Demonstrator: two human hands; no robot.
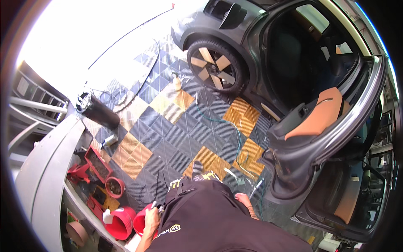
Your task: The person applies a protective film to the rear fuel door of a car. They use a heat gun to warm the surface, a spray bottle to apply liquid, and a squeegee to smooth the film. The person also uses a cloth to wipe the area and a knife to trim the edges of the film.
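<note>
Below, left hand (150,213) over red bucket (140,224)

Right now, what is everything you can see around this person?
Car: one, dark grey, upper right.
Car door: one, open, grey with orange trim, right.
Wheel: one, black with tan spokes, top centre.
Floor tiles: many, grey and orange, centre.
Hose: one, green, on the tiles by the door.
Spray bottle: one, pale, near the wheel.
Cylinder: one, black, left.
Buckets: two, red, lower left.
Left hand: holds a small tool, by a bucket.
Right hand: open, empty, by the hip.
</note>
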